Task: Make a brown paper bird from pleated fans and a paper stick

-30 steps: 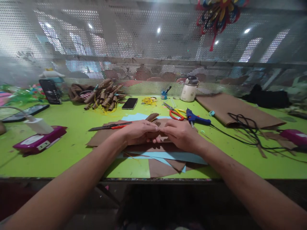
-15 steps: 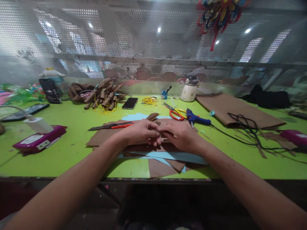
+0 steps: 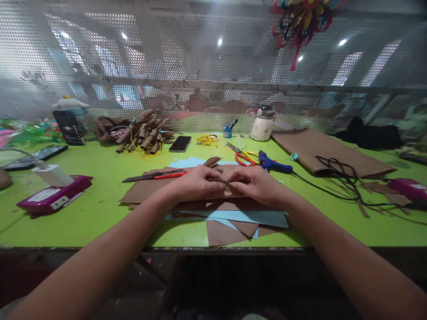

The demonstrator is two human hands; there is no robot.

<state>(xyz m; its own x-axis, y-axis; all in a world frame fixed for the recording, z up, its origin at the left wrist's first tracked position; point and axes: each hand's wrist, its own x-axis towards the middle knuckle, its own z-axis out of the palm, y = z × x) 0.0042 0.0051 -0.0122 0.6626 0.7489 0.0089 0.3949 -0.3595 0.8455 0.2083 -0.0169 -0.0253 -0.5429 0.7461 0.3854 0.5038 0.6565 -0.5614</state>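
Note:
A thin brown paper strip (image 3: 219,180) runs between my two hands, partly hidden by the fingers. My left hand (image 3: 199,182) is closed on its left part, thumb below and fingers above. The fingertips of my right hand (image 3: 251,184) pinch its right end. Both hands are over a stack of brown paper sheets (image 3: 143,192), with light blue paper (image 3: 253,217) among them. Just beyond the left hand lies a bundle of narrow brown strips (image 3: 212,162). A red and black utility knife (image 3: 155,175) rests on the paper beside the left wrist.
Scissors (image 3: 245,158) and a blue glue gun (image 3: 273,164) with a black cable lie beyond the right hand. Further back are a phone (image 3: 180,143), yellow string (image 3: 207,140), rolled brown paper tubes (image 3: 147,133) and a white bottle (image 3: 263,126). A purple power strip (image 3: 56,195) sits left.
My left fingers have curled in and my hands have shifted slightly around the strip, so more of it shows between them. The things on the table stay put.

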